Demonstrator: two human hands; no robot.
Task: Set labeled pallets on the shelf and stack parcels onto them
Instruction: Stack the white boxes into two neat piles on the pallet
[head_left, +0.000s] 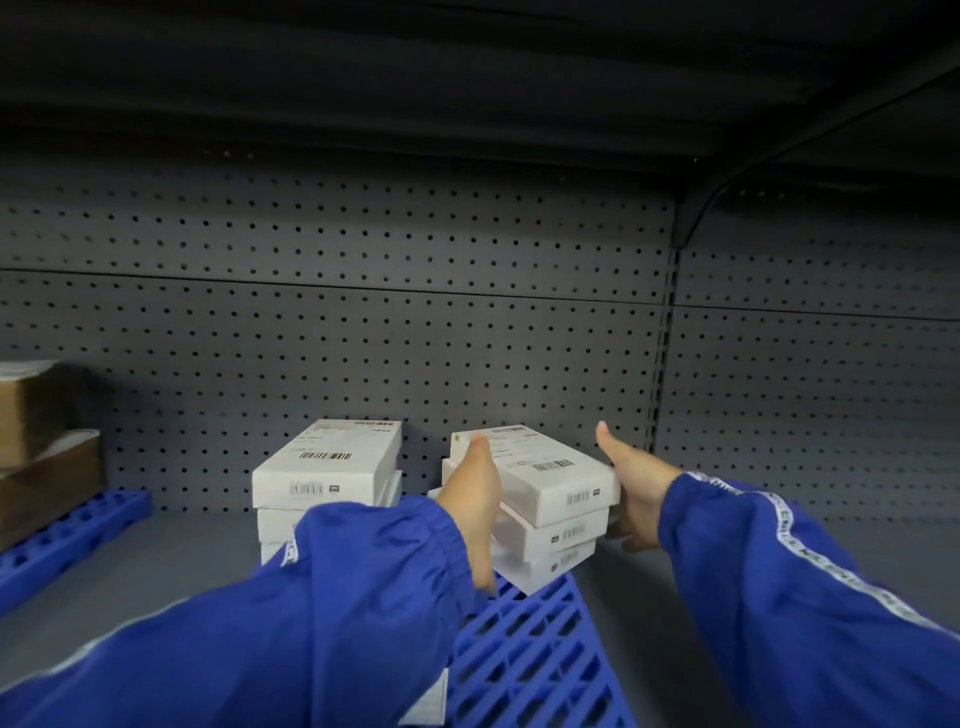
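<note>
While askew, parcel (540, 470) between both hands (471, 501) (638, 493)

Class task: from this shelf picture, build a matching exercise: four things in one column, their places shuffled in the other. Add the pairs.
Things
1. right stack of white boxes
2. left stack of white boxes
3. brown cartons
4. blue pallet

Places
A. far left of the shelf
B. between the left hand and the right hand
C. under the white boxes
D. just left of stack 1

Pairs: 1-B, 2-D, 3-A, 4-C

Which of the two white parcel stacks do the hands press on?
The right stack, pressed between the left hand and the right hand and turned askew; no hand touches the left stack.
</note>
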